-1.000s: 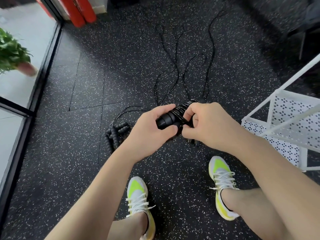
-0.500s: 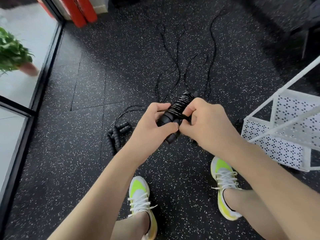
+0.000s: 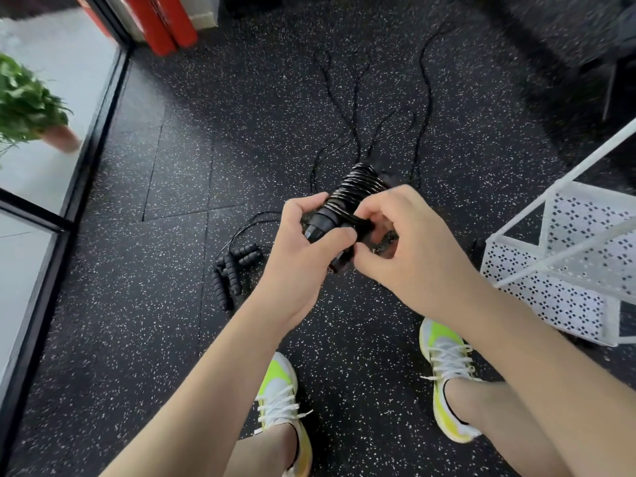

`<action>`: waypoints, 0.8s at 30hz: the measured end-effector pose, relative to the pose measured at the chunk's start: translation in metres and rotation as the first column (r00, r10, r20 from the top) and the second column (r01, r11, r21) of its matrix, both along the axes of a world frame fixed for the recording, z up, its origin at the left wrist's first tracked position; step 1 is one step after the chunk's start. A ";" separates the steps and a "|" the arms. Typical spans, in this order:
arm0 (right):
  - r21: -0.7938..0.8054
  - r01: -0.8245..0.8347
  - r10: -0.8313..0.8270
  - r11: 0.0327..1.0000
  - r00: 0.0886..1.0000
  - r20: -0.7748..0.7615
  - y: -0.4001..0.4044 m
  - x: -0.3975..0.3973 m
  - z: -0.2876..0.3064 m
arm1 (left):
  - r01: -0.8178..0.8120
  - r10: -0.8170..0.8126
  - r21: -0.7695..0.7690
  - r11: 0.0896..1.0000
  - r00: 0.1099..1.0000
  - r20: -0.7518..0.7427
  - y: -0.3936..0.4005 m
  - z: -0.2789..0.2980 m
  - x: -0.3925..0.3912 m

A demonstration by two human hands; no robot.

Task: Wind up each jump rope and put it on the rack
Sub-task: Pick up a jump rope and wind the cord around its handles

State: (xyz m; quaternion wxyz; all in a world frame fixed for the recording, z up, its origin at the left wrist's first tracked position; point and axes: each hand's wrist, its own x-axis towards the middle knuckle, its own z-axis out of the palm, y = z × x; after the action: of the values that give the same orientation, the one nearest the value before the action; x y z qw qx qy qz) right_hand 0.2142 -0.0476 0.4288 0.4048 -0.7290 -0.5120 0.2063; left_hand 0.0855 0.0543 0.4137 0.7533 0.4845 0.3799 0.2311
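A black jump rope [image 3: 356, 187], its cord coiled tightly round its two handles, is held in front of me above the floor. My left hand [image 3: 303, 253] grips the near end of the handles. My right hand [image 3: 409, 249] pinches the cord at the bundle's lower part. More black jump ropes lie on the floor: several ribbed handles [image 3: 232, 270] to the left, with loose cords [image 3: 358, 108] trailing away beyond my hands. The white perforated rack [image 3: 564, 270] stands at the right.
The floor is black speckled rubber. A glass wall with a black frame [image 3: 82, 187] runs along the left, a potted plant [image 3: 31, 105] behind it. Red cylinders [image 3: 165, 22] stand at the top left. A dark chair leg [image 3: 609, 87] is at the far right.
The bundle has tilted more upright and risen slightly. My right hand's fingers have shifted lower on the bundle, working the cord.
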 end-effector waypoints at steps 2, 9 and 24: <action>0.031 0.000 -0.002 1.000 0.998 0.063 0.001 0.001 -0.002 | -0.026 0.026 -0.018 1.000 1.000 0.007 0.000 0.001 0.001; 0.149 0.093 -0.113 0.984 0.984 0.134 0.002 0.002 -0.007 | -0.013 0.015 -0.041 0.999 0.999 0.030 0.001 0.005 0.001; 0.113 0.119 -0.128 0.986 0.989 0.080 0.005 -0.005 -0.009 | 0.007 -0.005 -0.049 0.999 0.999 0.042 0.002 0.007 0.000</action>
State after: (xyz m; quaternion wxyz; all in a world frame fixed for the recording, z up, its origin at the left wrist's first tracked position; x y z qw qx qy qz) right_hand 0.2095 -0.0430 0.4194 0.4332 -0.7446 -0.4932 0.1209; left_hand 0.0860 0.0559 0.4207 0.7734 0.4622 0.3682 0.2293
